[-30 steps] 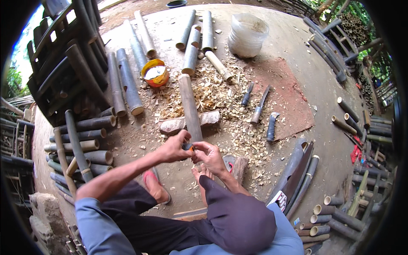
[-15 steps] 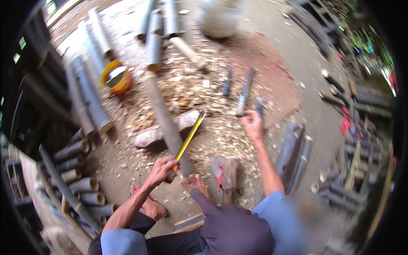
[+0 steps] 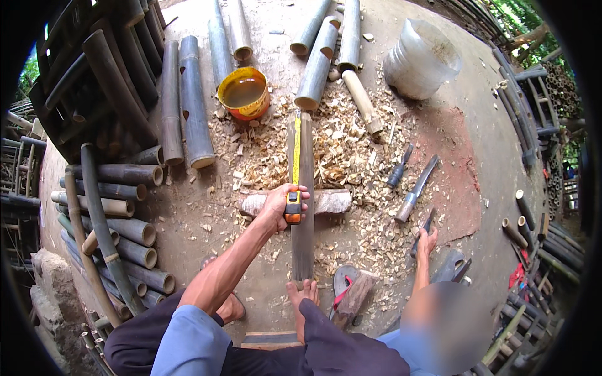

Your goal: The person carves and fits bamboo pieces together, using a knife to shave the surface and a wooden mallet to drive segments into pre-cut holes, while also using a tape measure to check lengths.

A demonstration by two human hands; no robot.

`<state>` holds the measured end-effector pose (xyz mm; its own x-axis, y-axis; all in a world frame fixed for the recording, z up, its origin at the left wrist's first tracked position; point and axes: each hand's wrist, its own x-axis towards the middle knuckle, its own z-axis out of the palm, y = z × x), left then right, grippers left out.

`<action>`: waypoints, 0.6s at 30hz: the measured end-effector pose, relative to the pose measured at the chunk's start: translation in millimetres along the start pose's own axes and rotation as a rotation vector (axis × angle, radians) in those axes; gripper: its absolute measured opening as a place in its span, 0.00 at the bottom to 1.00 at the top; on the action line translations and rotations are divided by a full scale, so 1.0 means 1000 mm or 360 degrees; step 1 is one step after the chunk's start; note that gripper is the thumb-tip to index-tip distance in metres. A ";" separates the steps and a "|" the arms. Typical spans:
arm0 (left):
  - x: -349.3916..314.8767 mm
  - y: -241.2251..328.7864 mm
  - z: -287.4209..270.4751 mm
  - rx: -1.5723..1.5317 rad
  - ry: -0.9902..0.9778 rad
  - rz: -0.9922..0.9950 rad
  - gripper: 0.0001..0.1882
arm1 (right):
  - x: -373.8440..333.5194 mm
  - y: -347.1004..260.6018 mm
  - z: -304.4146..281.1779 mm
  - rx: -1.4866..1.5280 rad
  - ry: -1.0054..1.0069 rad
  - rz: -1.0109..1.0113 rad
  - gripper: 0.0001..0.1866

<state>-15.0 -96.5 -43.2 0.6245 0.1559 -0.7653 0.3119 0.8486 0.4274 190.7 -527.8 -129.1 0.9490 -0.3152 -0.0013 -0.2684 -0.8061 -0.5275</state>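
My left hand (image 3: 276,208) grips a black, yellow and orange tape measure (image 3: 293,213). Its yellow blade (image 3: 297,150) runs out along a long greyish-brown wooden piece (image 3: 303,254), reaching its far end. That piece lies across a short pale log (image 3: 333,201), and my bare foot (image 3: 303,294) presses at its near end. Over on the right, the curled fingers of my right hand (image 3: 426,240) close at a slim dark tool (image 3: 429,220) lying on the ground. Beside it lie a blade tool with a dark, pale-banded handle (image 3: 417,191) and a smaller dark-handled tool (image 3: 400,167).
Wood chips (image 3: 338,147) cover the ground around the log. Bamboo lengths (image 3: 195,100) lie ahead, near a yellow-red tub (image 3: 243,94) of liquid and a cloudy plastic container (image 3: 421,59). More bamboo (image 3: 135,232) is stacked at left. A wooden block (image 3: 356,291) stands near my foot.
My left hand has moved forward; the tape, formerly slanting free beside the wood, now lies along it. My right hand has shifted from the banded-handle tool to the slim dark one. The view has turned.
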 end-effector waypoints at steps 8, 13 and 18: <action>-0.048 -0.099 -0.026 -0.0002 0.0005 0.0029 0.17 | -0.126 -0.095 -0.049 0.1052 -0.0672 -0.0316 0.13; -0.089 -0.164 -0.032 -0.0058 0.0137 -0.0386 0.18 | -0.201 -0.127 -0.067 0.0338 -0.1439 -0.0995 0.13; -0.084 -0.163 -0.044 -0.0159 0.0134 -0.0527 0.18 | -0.229 -0.127 -0.046 -0.0130 -0.1716 -0.1743 0.14</action>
<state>-149.5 -225.7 -69.3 0.4388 -0.0982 -0.8932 0.4136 0.9045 0.1037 -0.2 -376.5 -22.9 0.3355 0.9025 -0.2700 0.6440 -0.4290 -0.6334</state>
